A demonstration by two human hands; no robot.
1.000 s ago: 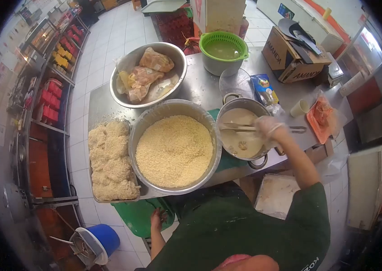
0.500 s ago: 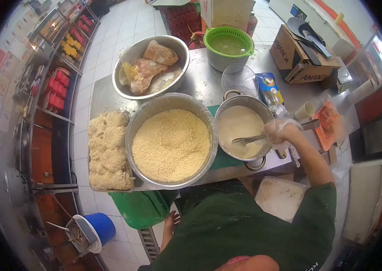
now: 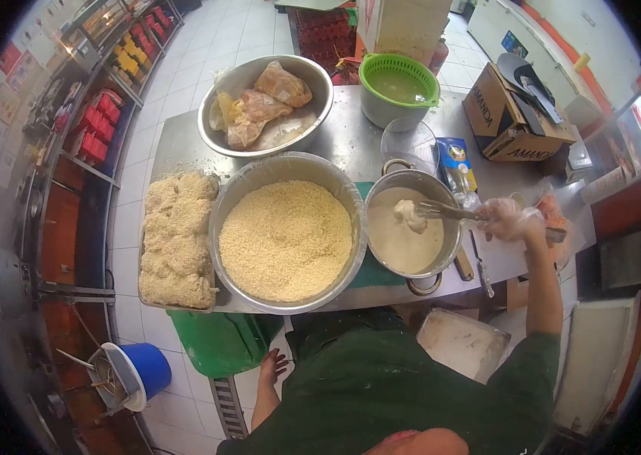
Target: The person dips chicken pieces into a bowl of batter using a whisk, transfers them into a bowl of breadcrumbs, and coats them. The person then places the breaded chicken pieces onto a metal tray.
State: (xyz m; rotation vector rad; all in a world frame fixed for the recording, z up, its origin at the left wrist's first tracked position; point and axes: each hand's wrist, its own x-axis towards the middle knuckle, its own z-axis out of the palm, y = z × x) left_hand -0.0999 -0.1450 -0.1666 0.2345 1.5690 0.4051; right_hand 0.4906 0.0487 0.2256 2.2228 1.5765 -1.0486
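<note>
My right hand (image 3: 512,219), in a clear plastic glove, is closed round metal tongs (image 3: 449,211). Between the tongs' tips a batter-coated piece (image 3: 410,216) is held over a pot of pale batter (image 3: 405,250). My left hand (image 3: 273,365) hangs bare below the table's front edge, fingers apart and nothing in it. Left of the pot stands a large metal bowl of yellowish crumbs (image 3: 286,239). Beside that bowl, a tray is heaped with crumb-coated pieces (image 3: 178,243). A metal bowl behind holds bagged raw meat (image 3: 260,114).
Behind the pot are a wire strainer (image 3: 410,145) and a pot with a green colander (image 3: 400,80). A cardboard box (image 3: 514,117) stands at the back right. A knife (image 3: 482,265) lies right of the pot. A green bin (image 3: 222,341) is below the table's edge.
My right hand has risen and moved right with the tongs, whose tips have come up out of the batter with a coated piece. The whole view has shifted slightly.
</note>
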